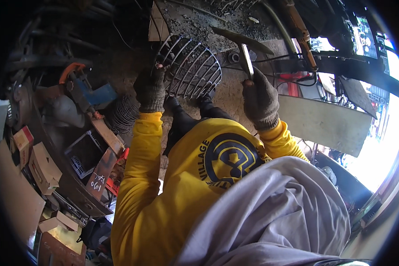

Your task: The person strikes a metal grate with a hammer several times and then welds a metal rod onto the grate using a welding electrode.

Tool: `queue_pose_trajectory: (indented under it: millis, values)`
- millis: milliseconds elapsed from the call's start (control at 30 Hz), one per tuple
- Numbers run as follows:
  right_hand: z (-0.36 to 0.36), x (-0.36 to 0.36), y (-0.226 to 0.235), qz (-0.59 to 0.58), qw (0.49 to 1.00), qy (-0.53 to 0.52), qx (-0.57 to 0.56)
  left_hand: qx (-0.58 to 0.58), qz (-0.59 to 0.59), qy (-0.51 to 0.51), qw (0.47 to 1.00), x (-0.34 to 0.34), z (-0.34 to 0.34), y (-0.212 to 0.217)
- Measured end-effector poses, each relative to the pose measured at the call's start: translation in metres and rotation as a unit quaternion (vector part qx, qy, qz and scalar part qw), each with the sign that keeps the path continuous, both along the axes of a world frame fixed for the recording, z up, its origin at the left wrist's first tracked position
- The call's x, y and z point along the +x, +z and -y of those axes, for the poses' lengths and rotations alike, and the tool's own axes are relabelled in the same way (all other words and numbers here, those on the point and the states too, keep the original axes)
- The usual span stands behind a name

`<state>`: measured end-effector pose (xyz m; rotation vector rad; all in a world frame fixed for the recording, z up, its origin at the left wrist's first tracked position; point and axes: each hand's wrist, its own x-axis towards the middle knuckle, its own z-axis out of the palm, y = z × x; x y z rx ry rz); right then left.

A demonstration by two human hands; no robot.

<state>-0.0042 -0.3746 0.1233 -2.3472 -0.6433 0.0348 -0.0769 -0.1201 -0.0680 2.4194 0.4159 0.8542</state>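
My left hand (pixel 150 88), in a grey-brown knit glove, is closed on the near-left rim of a round metal-bar basket (pixel 198 66). The basket has a cage of curved bars and sits tilted just beyond my feet. My right hand (pixel 260 98), gloved the same way, grips the pale handle of a hammer (pixel 246 60). Its long dark head is curved and tapers at both ends. The hammer is raised to the right of the basket, apart from it. The glove hides how the left fingers wrap the bar.
A surface strewn with dark debris (pixel 195 24) lies beyond the basket. To the left are a blue-and-orange tool (pixel 91 91), a wire coil (pixel 125 114) and cardboard boxes (pixel 44 168). A flat pale panel (pixel 326 124) and an orange bar (pixel 302 33) are at the right.
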Motion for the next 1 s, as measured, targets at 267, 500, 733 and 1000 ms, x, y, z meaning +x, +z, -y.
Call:
queue_pose_trajectory:
  millis: [267, 500, 733, 1000]
  values:
    - [0.004, 0.010, -0.033, -0.003, 0.997, 0.059, -0.044, 0.094, -0.049, 0.000, 0.994, -0.003, -0.004, -0.007]
    - [0.000, 0.013, -0.020, -0.013, 0.997, 0.053, -0.061, -0.095, -0.035, 0.011, 0.995, -0.002, 0.001, 0.000]
    - [-0.002, 0.017, -0.013, -0.012, 0.997, 0.052, -0.047, 0.038, 0.005, -0.003, 0.999, -0.001, 0.001, 0.009]
    - [-0.011, 0.025, -0.023, 0.037, 0.992, 0.094, -0.071, -0.075, -0.015, -0.008, 0.997, -0.002, 0.002, 0.020]
